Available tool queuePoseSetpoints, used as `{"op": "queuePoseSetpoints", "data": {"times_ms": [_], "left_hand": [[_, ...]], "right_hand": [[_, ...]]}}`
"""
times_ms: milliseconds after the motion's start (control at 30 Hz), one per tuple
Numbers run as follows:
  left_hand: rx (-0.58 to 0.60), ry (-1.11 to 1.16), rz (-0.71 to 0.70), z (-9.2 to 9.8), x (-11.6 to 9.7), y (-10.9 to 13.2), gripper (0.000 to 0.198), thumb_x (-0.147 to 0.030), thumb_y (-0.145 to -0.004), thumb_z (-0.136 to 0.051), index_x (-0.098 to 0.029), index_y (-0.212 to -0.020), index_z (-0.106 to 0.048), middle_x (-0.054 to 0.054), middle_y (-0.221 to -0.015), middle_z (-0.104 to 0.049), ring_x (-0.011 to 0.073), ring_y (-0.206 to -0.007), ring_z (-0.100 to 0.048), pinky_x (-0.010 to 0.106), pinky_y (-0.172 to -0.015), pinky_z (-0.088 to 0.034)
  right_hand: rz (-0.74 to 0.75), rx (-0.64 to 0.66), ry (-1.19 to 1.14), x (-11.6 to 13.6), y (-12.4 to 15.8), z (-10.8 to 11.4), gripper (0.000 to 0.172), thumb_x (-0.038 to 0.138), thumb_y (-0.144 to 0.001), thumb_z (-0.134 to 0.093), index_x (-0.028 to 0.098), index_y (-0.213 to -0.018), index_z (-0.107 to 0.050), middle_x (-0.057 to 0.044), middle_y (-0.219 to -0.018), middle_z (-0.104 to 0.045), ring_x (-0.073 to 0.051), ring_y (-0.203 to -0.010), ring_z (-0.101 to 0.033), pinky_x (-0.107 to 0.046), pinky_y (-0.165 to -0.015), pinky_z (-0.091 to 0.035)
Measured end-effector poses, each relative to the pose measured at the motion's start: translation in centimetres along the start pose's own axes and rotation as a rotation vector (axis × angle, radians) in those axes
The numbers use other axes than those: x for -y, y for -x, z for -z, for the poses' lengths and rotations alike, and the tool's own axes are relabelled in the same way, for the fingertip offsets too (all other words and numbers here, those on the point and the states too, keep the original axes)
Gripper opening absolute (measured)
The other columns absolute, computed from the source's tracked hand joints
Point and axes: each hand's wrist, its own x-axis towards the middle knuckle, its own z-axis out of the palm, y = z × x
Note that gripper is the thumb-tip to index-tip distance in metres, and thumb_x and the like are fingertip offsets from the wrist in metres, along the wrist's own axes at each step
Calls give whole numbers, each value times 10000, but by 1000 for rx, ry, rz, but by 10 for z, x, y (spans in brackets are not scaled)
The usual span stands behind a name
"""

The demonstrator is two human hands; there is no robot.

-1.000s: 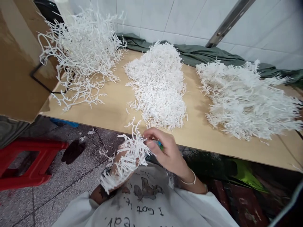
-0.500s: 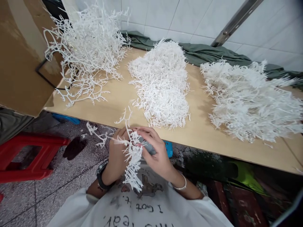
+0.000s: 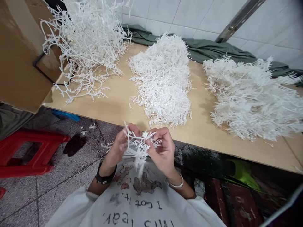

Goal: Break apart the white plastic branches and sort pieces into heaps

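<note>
Just in front of the table edge, my left hand is closed on a bare white plastic branch. Opposite it, my right hand pinches a white feathery plastic sprig between thumb and fingers. The branch and sprig meet between the two hands, but whether they are joined is unclear. More white fronds hang below, slightly blurred. On the table, a heap of small white sprigs lies straight ahead.
Bare white branches are piled at the left, beside a cardboard box. Larger bushy white bunches lie on the right of the wooden table. Green cloth runs along the tiled wall. A red stool stands lower left.
My hands have moved apart, and the right has turned so its palm and pinching fingers show. The branch has tipped from upright toward level. The view has shifted slightly.
</note>
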Motion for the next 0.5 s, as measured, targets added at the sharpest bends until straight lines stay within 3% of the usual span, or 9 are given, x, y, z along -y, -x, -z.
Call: {"op": "queuePoseSetpoints", "data": {"times_ms": [100, 167, 233, 300, 400, 500], "left_hand": [[54, -252, 60, 0, 1, 1, 494, -577, -647, -747, -203, -819, -474, -12, -744, -463, 126, -631, -396, 244, -557, -328], [7, -478, 70, -2, -1, 2, 390, -460, -741, -728, -197, -755, -441, -25, -708, -452, 115, -626, -405, 235, -567, -318], [-63, -667, 27, -4, -3, 1, 256, -332, -897, -575, -185, -724, -456, -25, -679, -456, 110, -625, -431, 234, -594, -329], [-117, -792, -50, -5, -4, 2, 236, -255, -957, -465, -178, -735, -495, -21, -668, -468, 109, -626, -449, 235, -612, -338], [-121, -928, -170, -3, 2, 4, 206, -219, -946, -482, -179, -748, -521, -23, -640, -474, 109, -589, -439, 240, -588, -327], [-205, -1011, -305, 0, 14, 4, 242, -230, -943, -487, -184, -706, -487, -39, -570, -414, 108, -524, -384, 255, -546, -285]], "right_hand": [[-26, 92, -1, 0, 1, -1, 315, 71, -778, -536, 250, -1010, -421, 26, -821, -481, -101, -687, -491, -217, -625, -436], [-30, 221, 57, 1, -2, 0, 528, 50, -745, -541, 262, -1205, -394, -3, -919, -509, -124, -786, -533, -245, -692, -467], [13, 336, 130, 2, -6, 4, 625, 50, -733, -544, 254, -1300, -378, -40, -1015, -526, -161, -917, -545, -288, -784, -476], [62, 373, 178, 3, -10, 8, 503, 96, -770, -561, 238, -1241, -458, -45, -990, -521, -163, -901, -534, -286, -761, -469], [75, 375, 153, 2, -12, 14, 265, 311, -864, -576, 220, -1110, -536, -25, -877, -486, -140, -761, -486, -265, -650, -429], [35, 351, 123, 4, -10, 12, 234, 399, -960, -410, 205, -981, -540, -37, -902, -493, -149, -848, -489, -291, -754, -419]]}}
